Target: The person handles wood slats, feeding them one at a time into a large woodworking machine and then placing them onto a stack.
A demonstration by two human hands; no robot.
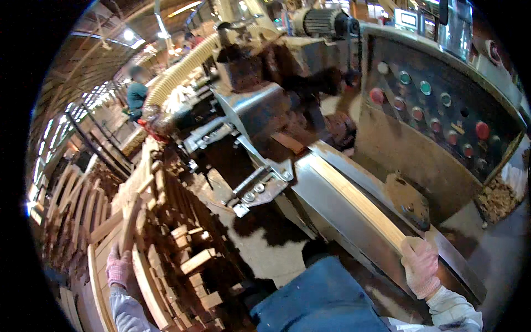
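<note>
My right hand (pixel 419 266), in a pale pinkish work glove, is closed on the near end of a long light wooden strip (pixel 357 198). The strip lies along the metal bed (pixel 326 214) of a woodworking machine, its far end by the machine's head. At the left, my left hand (pixel 118 266), gloved alike, grips the lower end of a darker wooden piece (pixel 129 222). That piece stands tilted over a stack of curved wooden pieces (pixel 149 282). My left fingertips are partly hidden.
A control panel (pixel 437 110) with red and green buttons stands on the right. The machine's metal arm with bolts (pixel 263 188) juts out near the middle. A ribbed yellowish hose (pixel 180 69), an electric motor (pixel 321 22) and another person (pixel 136 95) are farther back.
</note>
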